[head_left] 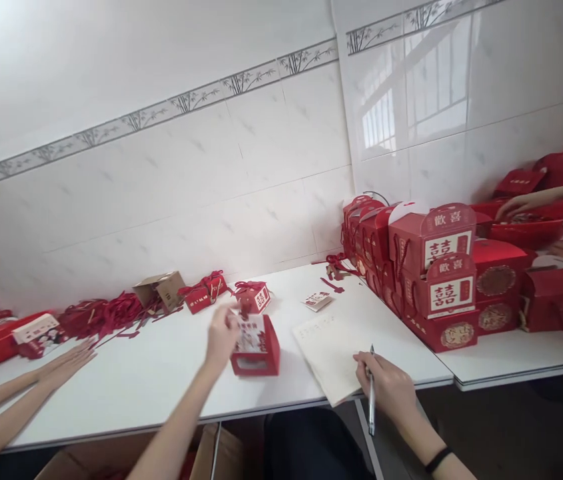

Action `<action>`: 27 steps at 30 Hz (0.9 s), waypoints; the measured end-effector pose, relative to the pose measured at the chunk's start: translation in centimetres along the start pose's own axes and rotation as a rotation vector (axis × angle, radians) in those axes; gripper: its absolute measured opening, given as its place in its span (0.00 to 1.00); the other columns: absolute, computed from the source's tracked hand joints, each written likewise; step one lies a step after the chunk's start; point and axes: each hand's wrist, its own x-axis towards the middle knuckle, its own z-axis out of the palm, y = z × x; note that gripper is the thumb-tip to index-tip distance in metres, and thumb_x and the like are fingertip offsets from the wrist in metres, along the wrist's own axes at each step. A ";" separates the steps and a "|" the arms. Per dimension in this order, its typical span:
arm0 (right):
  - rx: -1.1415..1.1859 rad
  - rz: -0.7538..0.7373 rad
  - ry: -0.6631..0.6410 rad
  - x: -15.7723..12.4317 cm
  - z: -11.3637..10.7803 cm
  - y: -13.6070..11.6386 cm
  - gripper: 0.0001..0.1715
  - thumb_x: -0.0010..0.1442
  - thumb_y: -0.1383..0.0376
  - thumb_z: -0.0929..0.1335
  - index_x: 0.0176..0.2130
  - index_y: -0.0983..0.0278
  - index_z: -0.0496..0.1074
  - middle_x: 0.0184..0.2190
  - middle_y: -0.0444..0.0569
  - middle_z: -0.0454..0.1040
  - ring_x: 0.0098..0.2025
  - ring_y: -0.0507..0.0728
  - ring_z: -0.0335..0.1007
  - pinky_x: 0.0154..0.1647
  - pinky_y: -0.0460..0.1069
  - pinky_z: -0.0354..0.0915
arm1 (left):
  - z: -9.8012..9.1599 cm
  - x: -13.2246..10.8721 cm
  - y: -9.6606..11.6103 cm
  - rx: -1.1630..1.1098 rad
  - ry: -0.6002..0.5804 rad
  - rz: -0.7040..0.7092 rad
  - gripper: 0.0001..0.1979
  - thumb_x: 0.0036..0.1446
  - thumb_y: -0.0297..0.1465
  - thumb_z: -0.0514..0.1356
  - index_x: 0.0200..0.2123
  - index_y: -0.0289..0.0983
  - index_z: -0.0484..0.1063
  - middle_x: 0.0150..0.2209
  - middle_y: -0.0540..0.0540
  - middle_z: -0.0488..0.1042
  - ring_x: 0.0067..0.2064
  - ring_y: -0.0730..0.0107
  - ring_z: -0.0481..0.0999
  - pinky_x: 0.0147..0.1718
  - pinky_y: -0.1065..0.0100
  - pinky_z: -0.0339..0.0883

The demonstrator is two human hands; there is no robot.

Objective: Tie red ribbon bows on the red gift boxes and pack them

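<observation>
My left hand (222, 335) is raised at the upper left side of a small red box (270, 350) with a printed white panel and a clear window. Its fingers are bent together near the box's top, slightly blurred; what they pinch is too small to make out. In my right hand (386, 383) is a silver pen (372, 400), above the right edge of a cream sheet of paper (328, 353). Faint writing runs along the top of the sheet. Behind the near box sits another small red box (253, 297), and a small printed card (318, 301) lies behind the paper.
Stacked red gift boxes (448, 297) stand at the right of the white table (161, 387). Red ribbons (126, 312), a brown carton (161, 290) and a red basin (4, 343) line the back left. Other people's hands (68, 363) rest at left; more reach among items at far right.
</observation>
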 end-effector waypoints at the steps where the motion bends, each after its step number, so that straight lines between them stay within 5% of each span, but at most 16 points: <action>1: 0.005 -0.004 -0.003 -0.1 0.0 0.1 0.14 0.61 0.71 0.59 0.31 0.65 0.72 0.25 0.47 0.75 0.25 0.52 0.72 0.25 0.44 0.61 | 0.8 -1.6 0.0 0.010 -0.029 -0.004 0.17 0.45 0.19 0.48 0.36 0.37 0.69 0.33 0.45 0.71 0.39 0.62 0.70 0.40 0.61 0.67; 6: -0.014 0.054 -0.091 0.2 0.2 0.0 0.17 0.64 0.67 0.56 0.28 0.64 0.68 0.23 0.47 0.74 0.22 0.53 0.71 0.21 0.45 0.60 | 2.6 -3.8 1.5 -0.046 -0.061 -0.031 0.19 0.44 0.17 0.48 0.37 0.36 0.69 0.33 0.43 0.72 0.40 0.60 0.68 0.40 0.59 0.67; 12: 0.315 0.029 0.005 5.0 0.8 -4.3 0.09 0.64 0.66 0.58 0.41 0.64 0.64 0.33 0.52 0.73 0.45 0.62 0.71 0.46 0.58 0.67 | 2.7 -4.3 4.2 -0.103 -0.076 -0.006 0.15 0.53 0.23 0.50 0.43 0.34 0.70 0.36 0.41 0.73 0.42 0.58 0.68 0.42 0.56 0.67; 15: 0.578 0.044 -0.035 8.7 1.2 -7.1 0.11 0.63 0.65 0.60 0.47 0.63 0.62 0.35 0.52 0.73 0.42 0.59 0.72 0.41 0.53 0.70 | 2.7 -4.8 4.9 -0.132 -0.091 -0.003 0.16 0.54 0.23 0.51 0.45 0.36 0.69 0.38 0.42 0.73 0.43 0.60 0.68 0.42 0.57 0.67; 20: 0.795 -0.013 -0.236 13.6 2.3 -9.0 0.02 0.60 0.67 0.61 0.37 0.62 0.62 0.36 0.51 0.72 0.38 0.58 0.70 0.38 0.52 0.68 | 1.5 -4.6 5.5 -0.213 -0.169 -0.045 0.16 0.54 0.25 0.53 0.46 0.37 0.69 0.39 0.43 0.73 0.44 0.62 0.70 0.42 0.59 0.68; 27: 1.018 0.029 -0.351 15.5 3.2 -9.6 0.06 0.56 0.72 0.60 0.29 0.62 0.60 0.28 0.45 0.71 0.29 0.52 0.68 0.31 0.46 0.65 | 0.7 -3.5 5.0 -0.274 -0.308 -0.186 0.07 0.56 0.30 0.53 0.31 0.38 0.71 0.31 0.45 0.70 0.35 0.66 0.72 0.36 0.65 0.68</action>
